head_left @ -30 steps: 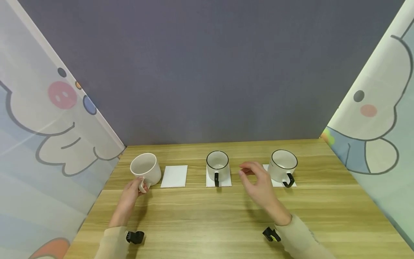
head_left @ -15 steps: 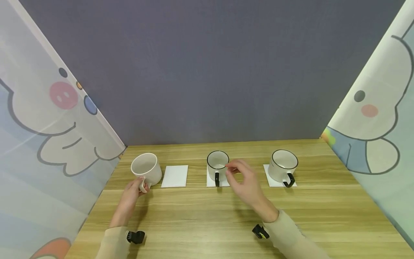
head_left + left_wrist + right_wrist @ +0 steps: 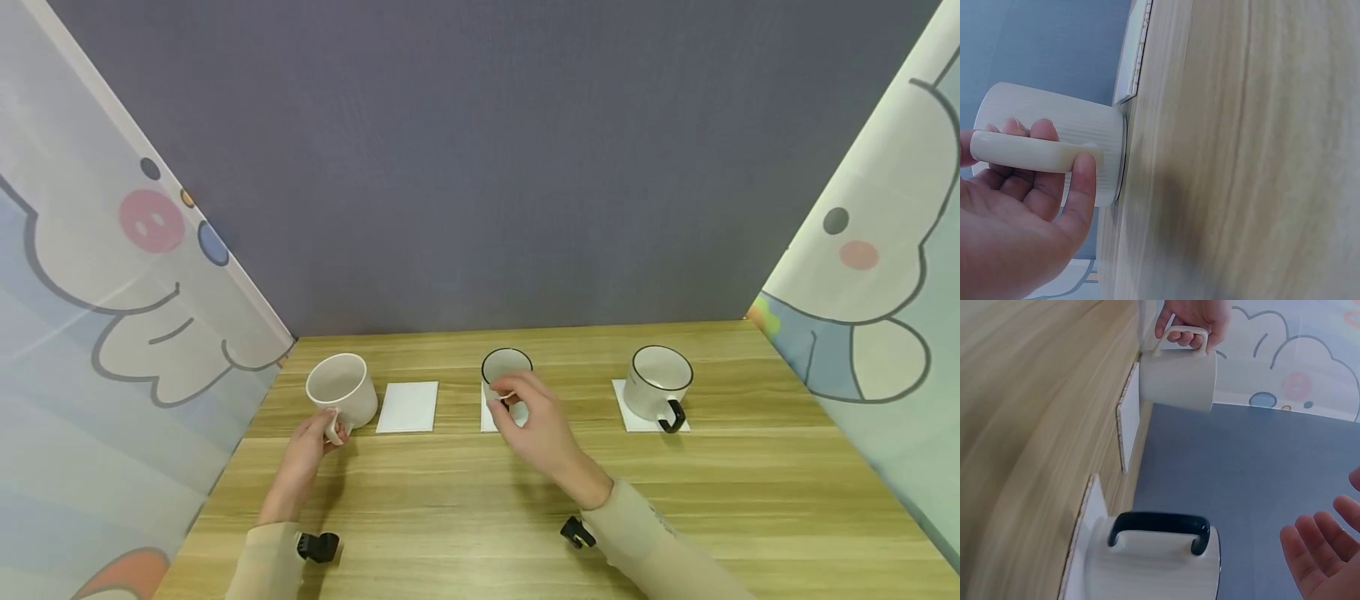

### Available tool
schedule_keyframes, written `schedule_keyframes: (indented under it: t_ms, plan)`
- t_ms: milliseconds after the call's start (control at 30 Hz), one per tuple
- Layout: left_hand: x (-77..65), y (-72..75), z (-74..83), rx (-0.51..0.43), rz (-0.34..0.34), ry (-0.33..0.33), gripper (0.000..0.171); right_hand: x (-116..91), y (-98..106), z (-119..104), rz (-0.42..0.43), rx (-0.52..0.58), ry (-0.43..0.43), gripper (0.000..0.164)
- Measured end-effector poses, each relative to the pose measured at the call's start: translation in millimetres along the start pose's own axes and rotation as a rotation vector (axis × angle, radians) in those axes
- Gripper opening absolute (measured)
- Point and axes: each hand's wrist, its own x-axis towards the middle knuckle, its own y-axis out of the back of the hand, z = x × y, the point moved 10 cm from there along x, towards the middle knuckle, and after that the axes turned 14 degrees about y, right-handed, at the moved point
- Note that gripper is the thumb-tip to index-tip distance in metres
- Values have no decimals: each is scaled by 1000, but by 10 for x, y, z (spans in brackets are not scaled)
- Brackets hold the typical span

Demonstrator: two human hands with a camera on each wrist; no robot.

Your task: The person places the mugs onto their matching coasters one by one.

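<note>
My left hand [image 3: 303, 450] grips the handle of a plain white mug [image 3: 356, 404] at the left of the table. In the left wrist view, fingers pass through the handle of this ribbed mug [image 3: 1088, 115], whose base is at the wood. Just right of it lies a bare white square coaster [image 3: 407, 407]. My right hand [image 3: 543, 433] hovers before the middle mug [image 3: 495, 367], white with a black rim, and partly hides it. The right wrist view has its black handle [image 3: 1160, 522] apart from my right hand [image 3: 1329, 550], whose fingers are loosely bent and hold nothing.
Another white mug [image 3: 647, 400] with black rim and handle stands on a coaster [image 3: 621, 392] at the right. A grey panel [image 3: 510, 167] closes off the wooden table's [image 3: 450, 517] back edge. Cartoon-printed walls [image 3: 67, 333] flank both sides.
My right hand has moved left, from between the two black-handled mugs to in front of the middle one. My left hand and the plain white mug stay essentially in place.
</note>
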Motion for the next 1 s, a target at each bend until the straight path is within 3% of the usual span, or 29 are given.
schedule_keyframes:
  t_ms: [700,1000]
  plan:
    - [6,-4,-20,-28,14,4,41,296,-429,193,-61,23,-127,14]
    - [7,2,-15,-36,18,4,41,401,-605,323,-88,34,-247,17]
